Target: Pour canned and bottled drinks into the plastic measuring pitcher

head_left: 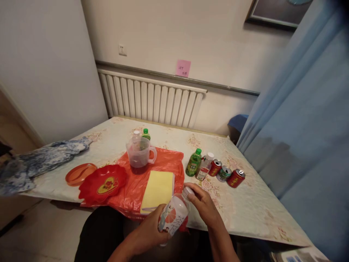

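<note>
The fingers [160,215] of your left hand [151,225] wrap round the body of the bottle [174,215], while your right hand [205,203] pinches its white cap [187,192] between thumb and fingertips. You hold the bottle tilted at the near edge of the counter [253,207], its base toward your lap and its neck toward your right. Squeeze the soft-looking wall too hard with the cap loose, and any contents could spurt out; whether it's full, or how tight the cap sits, I can't tell. Let your left grip slip and the bottle could drop past the edge. The wrapped label looks pale, with a pink citrus slice and dark lettering; the shoulder is clear.

Just beside it, the yellow pad [158,190] would catch any drips — it lies on the red plastic sheet [170,160]. Farther out, a wide swing of your right hand could topple the green bottle [193,163] or the cans [236,178] — and a left-hand reach could knock the jug [138,154], which holds dark liquid.
</note>
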`<state>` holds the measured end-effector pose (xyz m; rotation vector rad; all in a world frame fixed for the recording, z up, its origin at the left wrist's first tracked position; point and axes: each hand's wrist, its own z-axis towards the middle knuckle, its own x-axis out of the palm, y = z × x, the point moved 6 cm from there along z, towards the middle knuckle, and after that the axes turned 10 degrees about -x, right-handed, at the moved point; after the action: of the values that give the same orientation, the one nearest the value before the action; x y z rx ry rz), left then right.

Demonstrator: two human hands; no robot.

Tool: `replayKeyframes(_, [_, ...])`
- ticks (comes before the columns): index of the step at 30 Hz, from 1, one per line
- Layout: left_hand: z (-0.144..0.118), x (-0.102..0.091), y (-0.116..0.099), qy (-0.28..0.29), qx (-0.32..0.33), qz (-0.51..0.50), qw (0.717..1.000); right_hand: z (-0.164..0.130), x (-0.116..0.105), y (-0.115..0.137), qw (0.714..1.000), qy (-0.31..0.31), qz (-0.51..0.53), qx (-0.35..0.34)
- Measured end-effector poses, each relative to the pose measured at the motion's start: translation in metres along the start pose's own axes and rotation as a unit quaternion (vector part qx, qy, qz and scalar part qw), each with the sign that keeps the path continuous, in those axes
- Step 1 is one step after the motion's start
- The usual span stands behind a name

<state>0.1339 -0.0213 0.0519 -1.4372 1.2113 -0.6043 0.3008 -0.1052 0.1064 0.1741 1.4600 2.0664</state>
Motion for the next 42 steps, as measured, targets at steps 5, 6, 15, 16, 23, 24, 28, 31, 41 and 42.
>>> replayKeyframes(5, [0.002,0.001,0.003,0.002,0.001,0.000,1.000,0.000,0.002,0.005,1.000,0.006,-0.011,-0.010])
replayKeyframes(6, [0.002,0.001,0.005,0.003,-0.002,0.000,1.000,0.000,0.002,0.005,1.000,0.006,-0.008,-0.012])
replayKeyframes(15, [0.005,0.002,0.015,0.033,-0.015,-0.025,0.999,-0.003,0.003,-0.003,0.999,-0.003,0.041,0.007])
replayKeyframes(16, [0.005,0.002,0.016,0.033,-0.015,-0.028,0.999,-0.003,0.003,-0.004,0.999,-0.008,0.050,0.010])
replayKeyframes(23, [0.004,0.001,0.018,0.033,-0.021,-0.038,0.999,-0.004,0.004,-0.013,0.994,-0.034,0.096,0.033])
replayKeyframes(24, [0.004,0.001,0.019,0.034,-0.022,-0.039,0.998,-0.005,0.003,-0.015,0.994,-0.038,0.101,0.036])
replayKeyframes(28, [0.004,0.001,0.025,0.034,-0.020,-0.042,0.998,-0.005,0.000,-0.027,0.988,-0.087,0.116,0.056])
replayKeyframes(31, [0.004,-0.002,0.031,0.026,-0.017,-0.045,0.998,-0.004,-0.001,-0.047,0.970,-0.150,0.162,0.097])
replayKeyframes(41, [-0.009,-0.019,0.051,0.004,-0.042,-0.091,0.995,0.013,0.049,-0.146,0.929,-0.158,0.235,0.239])
replayKeyframes(42, [-0.010,-0.022,0.054,-0.003,-0.043,-0.090,0.995,0.019,0.056,-0.153,0.930,-0.148,0.228,0.249])
